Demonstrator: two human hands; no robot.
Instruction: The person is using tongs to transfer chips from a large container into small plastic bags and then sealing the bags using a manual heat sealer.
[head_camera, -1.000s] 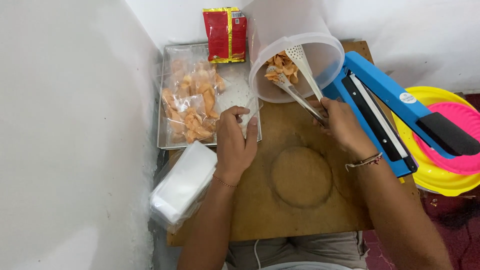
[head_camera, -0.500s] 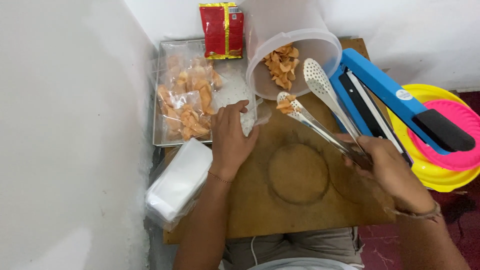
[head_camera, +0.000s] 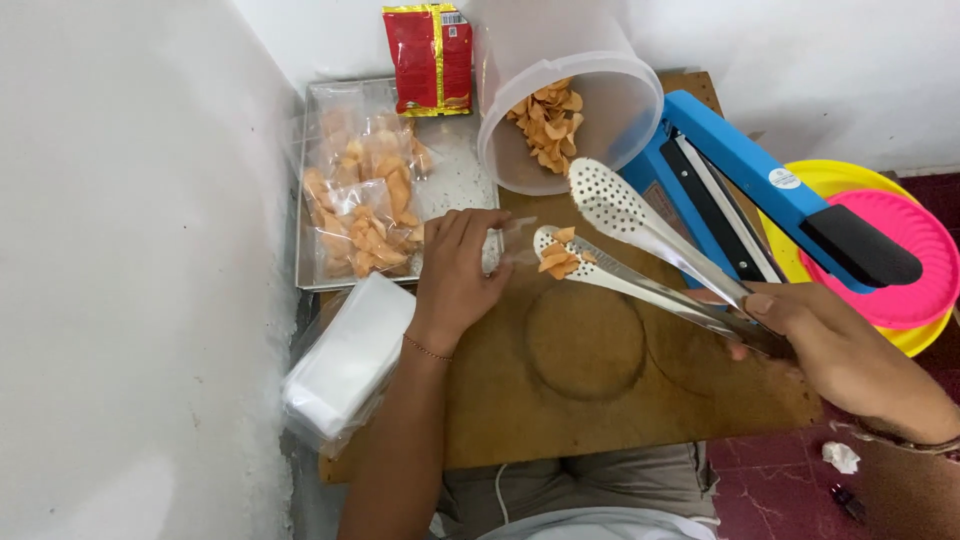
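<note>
Steel tongs (head_camera: 640, 262) were clamped in the right hand (head_camera: 830, 345), fingers wrapped round the handle end, and the perforated spoon tips weren't fully shut, the lower one carrying a few orange chips (head_camera: 557, 255) like a scoop, the upper one hanging loose above it. That made sense since the chips looked fragile, so cradling beat squeezing

Just past the tong tips sat the left hand (head_camera: 458, 270), palm down on the wooden board (head_camera: 585, 385), fingers pinching what looked like a small clear bag (head_camera: 510, 240) at its mouth. Plastic was hard to make out, so whether it was really gripped or just pressed flat, couldn't tell for sure, but the fingers were curled on it. The bag opening faced the tongs, so the load was right at its mouth

Beyond the tips, a clear plastic tub (head_camera: 570, 110) lay tipped toward the person with more chips inside, easy reaching. Further out from the left hand, a metal tray (head_camera: 455, 180) held filled bags (head_camera: 360, 215), with a red packet (head_camera: 428, 58) at its far edge. Near the left wrist was a stack of empty bags (head_camera: 345, 365). On the far side of the tongs stood a blue heat sealer (head_camera: 760, 200), then pink and yellow plates (head_camera: 895, 260)
</note>
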